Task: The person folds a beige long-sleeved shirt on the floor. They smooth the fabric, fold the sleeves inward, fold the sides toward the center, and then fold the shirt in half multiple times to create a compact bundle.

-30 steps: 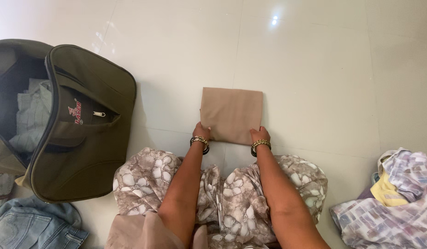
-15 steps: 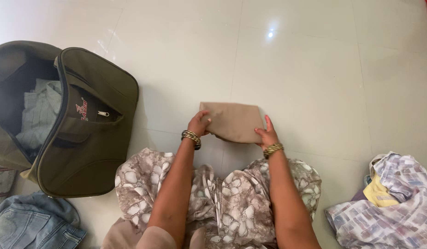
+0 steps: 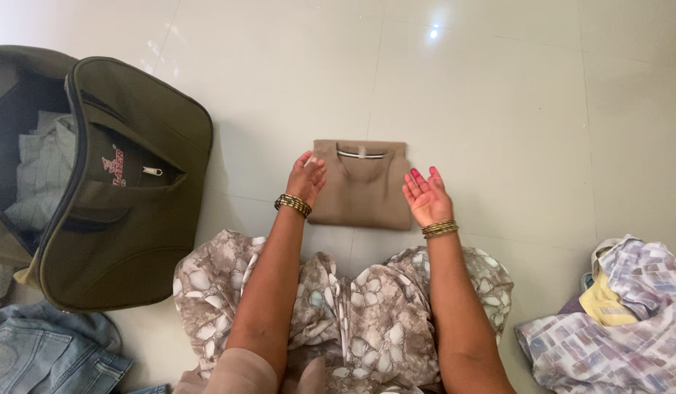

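A folded tan shirt point(image 3: 363, 186) lies flat on the pale tiled floor in front of my knees, collar side up. My left hand point(image 3: 306, 179) hovers at its left edge, palm turned up, fingers apart, holding nothing. My right hand point(image 3: 425, 197) is just off the shirt's right edge, palm up and empty, fingers spread. Both wrists wear gold bangles.
An open olive-green bag point(image 3: 112, 190) with light folded clothes inside stands at the left. Blue jeans point(image 3: 46, 354) lie at the bottom left. A heap of checked and yellow clothes point(image 3: 615, 321) sits at the bottom right. My floral-print lap point(image 3: 345, 306) fills the lower middle.
Both hands gripped the folded shirt, lifted and flipped it over; now it lies collar side up and both hands have let go and opened.
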